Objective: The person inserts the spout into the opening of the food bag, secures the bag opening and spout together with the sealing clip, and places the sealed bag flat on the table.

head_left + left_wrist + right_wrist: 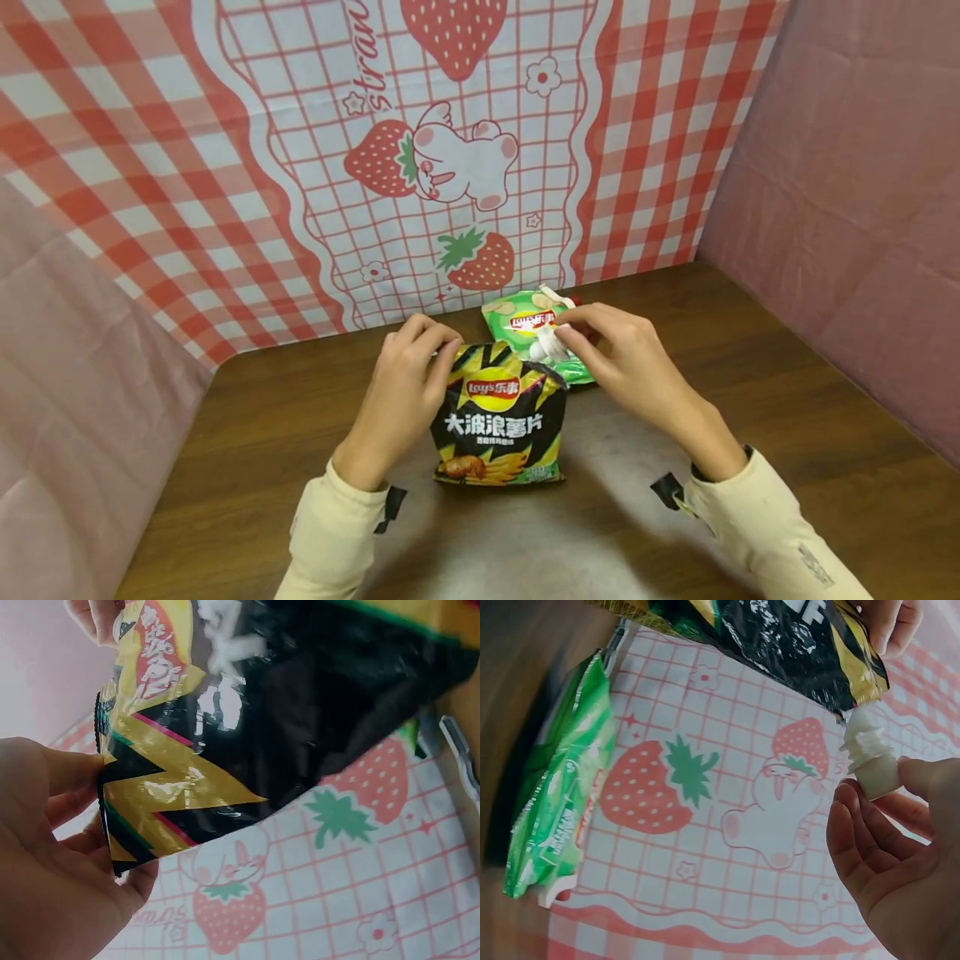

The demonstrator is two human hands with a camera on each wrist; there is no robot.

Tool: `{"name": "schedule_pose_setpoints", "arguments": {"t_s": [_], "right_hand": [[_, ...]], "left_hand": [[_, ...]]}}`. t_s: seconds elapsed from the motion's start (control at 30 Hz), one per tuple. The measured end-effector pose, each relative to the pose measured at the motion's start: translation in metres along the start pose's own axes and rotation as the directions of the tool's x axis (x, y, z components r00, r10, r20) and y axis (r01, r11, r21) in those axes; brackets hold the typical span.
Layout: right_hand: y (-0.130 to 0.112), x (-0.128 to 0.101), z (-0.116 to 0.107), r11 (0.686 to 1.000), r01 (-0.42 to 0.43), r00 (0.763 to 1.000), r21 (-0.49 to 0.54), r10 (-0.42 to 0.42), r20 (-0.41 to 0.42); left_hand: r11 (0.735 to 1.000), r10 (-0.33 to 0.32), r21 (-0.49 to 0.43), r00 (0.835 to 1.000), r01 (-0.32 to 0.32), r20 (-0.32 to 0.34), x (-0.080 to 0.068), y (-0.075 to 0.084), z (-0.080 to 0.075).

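On the wooden table [750,400], left hand [401,387] pinched the top corner of the upright black Lay's chip bag [498,417]; right hand [626,358], fingers curled, gripped a small white clip [546,343] just beside the green Lay's bag [525,329].

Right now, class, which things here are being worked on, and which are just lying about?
Being worked on:
black chip bag, top corner pinched by the left hand
white clip, held in the right hand

Lying about:
green chip bag, behind on the table
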State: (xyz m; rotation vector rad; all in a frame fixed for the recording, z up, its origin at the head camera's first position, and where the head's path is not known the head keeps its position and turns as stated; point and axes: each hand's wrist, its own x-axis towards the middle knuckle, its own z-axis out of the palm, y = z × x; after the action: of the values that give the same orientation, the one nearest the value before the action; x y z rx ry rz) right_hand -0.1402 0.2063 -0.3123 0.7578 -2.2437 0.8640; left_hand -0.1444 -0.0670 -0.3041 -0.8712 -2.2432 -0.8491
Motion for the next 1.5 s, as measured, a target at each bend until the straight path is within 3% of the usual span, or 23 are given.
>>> {"name": "schedule_pose_setpoints", "arguments": {"t_s": [0.37, 0.57, 0.83, 1.03, 1.3, 1.5], "right_hand": [[-0.014, 0.0, -0.005, 0.995, 0.093, 0.996, 0.022, -0.093, 0.008], [-0.016, 0.001, -0.003, 0.996, 0.087, 0.995, 0.016, -0.086, -0.044], [-0.018, -0.001, 0.007, 0.991, 0.104, 0.992, 0.08, -0.109, 0.056], [-0.021, -0.003, 0.012, 0.991, 0.103, 0.991, 0.089, -0.109, 0.075], [-0.029, -0.005, 0.014, 0.989, 0.087, 0.988, 0.119, -0.101, 0.116], [-0.027, -0.003, 0.009, 0.987, 0.105, 0.981, 0.122, -0.123, 0.15]], "left_hand": [[0.999, 0.026, 0.02, 1.0, -0.026, 0.005, 0.0, 0.007, -0.01], [0.999, 0.031, 0.036, 0.999, -0.031, 0.02, -0.001, 0.008, -0.013], [0.998, 0.027, 0.048, 0.998, -0.03, 0.059, -0.005, 0.012, -0.016], [0.991, 0.094, 0.087, 0.988, -0.105, 0.122, -0.004, 0.018, -0.014], [0.96, 0.154, 0.2, 0.964, -0.198, 0.215, -0.007, 0.031, -0.007], [0.965, 0.125, 0.197, 0.966, -0.172, 0.228, -0.008, 0.031, -0.009]]}}
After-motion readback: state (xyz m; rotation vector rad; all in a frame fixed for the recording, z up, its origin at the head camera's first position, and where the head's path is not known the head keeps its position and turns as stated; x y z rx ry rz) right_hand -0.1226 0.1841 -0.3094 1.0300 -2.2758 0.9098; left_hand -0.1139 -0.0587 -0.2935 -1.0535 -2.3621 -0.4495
